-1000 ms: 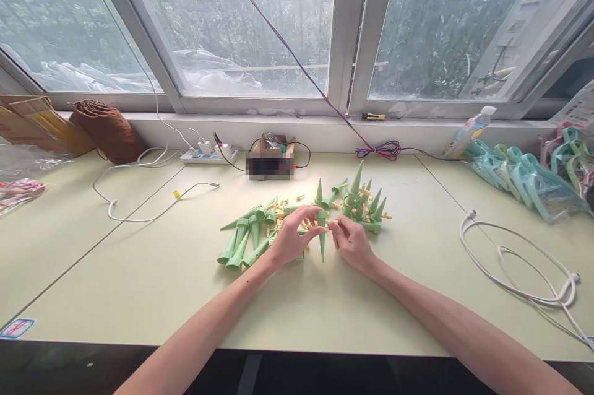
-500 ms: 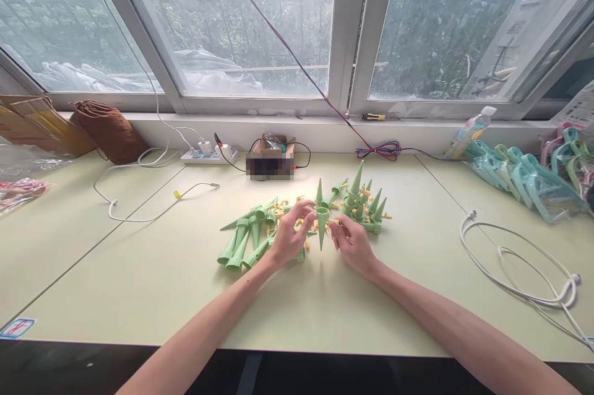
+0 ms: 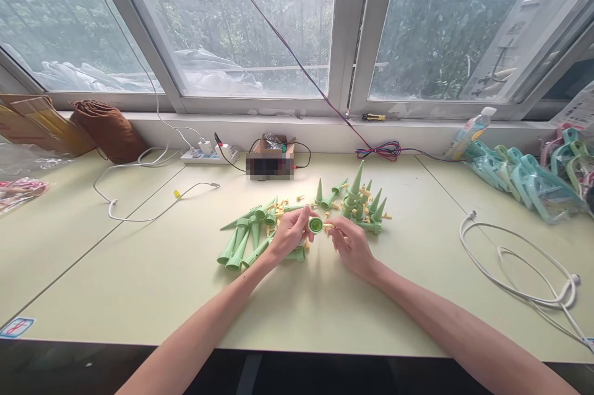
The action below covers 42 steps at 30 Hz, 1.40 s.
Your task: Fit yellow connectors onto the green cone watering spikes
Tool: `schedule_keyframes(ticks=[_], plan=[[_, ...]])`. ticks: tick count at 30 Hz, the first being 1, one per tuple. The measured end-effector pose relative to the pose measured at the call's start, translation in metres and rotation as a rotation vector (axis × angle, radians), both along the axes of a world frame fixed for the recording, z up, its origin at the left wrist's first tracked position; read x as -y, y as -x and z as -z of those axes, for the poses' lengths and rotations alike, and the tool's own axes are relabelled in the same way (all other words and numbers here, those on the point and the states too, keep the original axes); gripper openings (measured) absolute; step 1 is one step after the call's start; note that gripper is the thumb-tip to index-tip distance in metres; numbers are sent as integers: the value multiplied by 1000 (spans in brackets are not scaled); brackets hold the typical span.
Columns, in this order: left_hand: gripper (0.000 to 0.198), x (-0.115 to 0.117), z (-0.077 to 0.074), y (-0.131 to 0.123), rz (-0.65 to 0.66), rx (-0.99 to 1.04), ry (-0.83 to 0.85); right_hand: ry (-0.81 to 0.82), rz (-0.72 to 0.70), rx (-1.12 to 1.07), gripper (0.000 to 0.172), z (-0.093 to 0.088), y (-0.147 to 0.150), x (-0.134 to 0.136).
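Note:
My left hand [image 3: 292, 231] is closed around a green plastic plant watering spike [image 3: 315, 225], its round open end facing me. Close to that rim, my right hand [image 3: 351, 243] pinches a small yellow valve [image 3: 328, 226]; whether the valve touches the spike I cannot tell. Left of my hands lies a pile of green spikes and caps [image 3: 237, 245] with yellow valves among them. Beyond my right hand, several spikes [image 3: 356, 187] stand point up, some with yellow valves fitted.
At the back are a power strip [image 3: 208, 156] and a small cardboard box [image 3: 278, 144] behind a dark blurred device [image 3: 270, 167]. White cables lie left and right [image 3: 510, 293]. Bagged teal clips [image 3: 533, 181] and a bottle [image 3: 471, 132] stand at the right; a brown pouch [image 3: 109, 132] is far left.
The spike has turned from hanging point down to showing its open end toward me, and has shifted slightly left. My left fingers have closed around it.

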<state>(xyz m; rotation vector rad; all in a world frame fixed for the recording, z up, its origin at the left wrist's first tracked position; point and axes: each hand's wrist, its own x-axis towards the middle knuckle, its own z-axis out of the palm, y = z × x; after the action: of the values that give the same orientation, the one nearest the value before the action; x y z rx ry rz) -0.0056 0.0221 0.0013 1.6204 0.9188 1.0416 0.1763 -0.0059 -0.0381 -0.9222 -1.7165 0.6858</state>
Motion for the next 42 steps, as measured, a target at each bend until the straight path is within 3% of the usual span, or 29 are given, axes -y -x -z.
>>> schedule_keyframes(ticks=[7,17,30,42], plan=[[50,2,-4,1,47,-13,29,-114,5,58,27,2,0,-1],[51,1,1,3,21,-82,-54,-77,0,15,24,0,0,0],[31,-1,10,7,-26,-237,-412,111,0,-11,31,-2,0,0],[47,-4,20,10,-64,-380,-767,274,-68,-67,37,-5,-2,-1]])
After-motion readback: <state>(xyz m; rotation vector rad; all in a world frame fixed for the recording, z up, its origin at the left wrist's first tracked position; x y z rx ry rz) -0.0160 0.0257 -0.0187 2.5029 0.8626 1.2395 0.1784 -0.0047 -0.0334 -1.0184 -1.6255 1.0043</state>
